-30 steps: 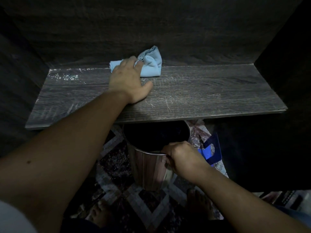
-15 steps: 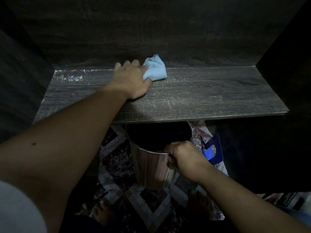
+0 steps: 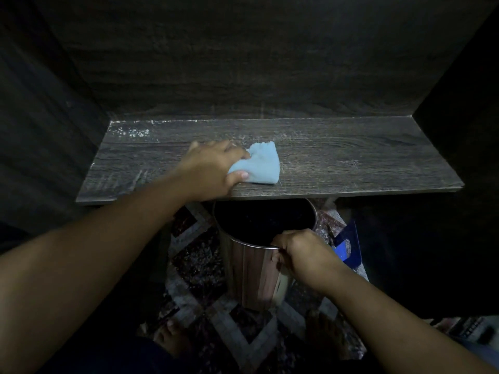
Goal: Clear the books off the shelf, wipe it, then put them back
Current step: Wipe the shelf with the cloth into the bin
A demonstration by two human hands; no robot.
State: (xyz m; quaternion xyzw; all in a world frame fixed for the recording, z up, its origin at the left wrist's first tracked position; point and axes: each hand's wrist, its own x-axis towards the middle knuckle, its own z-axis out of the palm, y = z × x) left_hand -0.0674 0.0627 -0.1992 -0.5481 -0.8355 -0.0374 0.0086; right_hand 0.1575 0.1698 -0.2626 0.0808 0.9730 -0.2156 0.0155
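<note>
So: left hand (image 3: 213,168) holds cloth (image 3: 263,168) on shelf (image 3: 351,163), right hand (image 3: 302,252) grips bin (image 3: 248,271).

Shiny metal bin (image 3: 251,273), open top, dark inside, roughly upright over patterned rug (image 3: 194,268) with maroon and grey diamonds. Blue plastic item (image 3: 344,251) just right of bin, near rug's right edge, partly hidden. Dim printed clutter (image 3: 469,327) far right, unclear.

No text, label, brand or number can be read anywhere; the dim flat object (image 3: 471,329) on the floor at the lower right shows pale marks, too blurred and dark to make out
</note>
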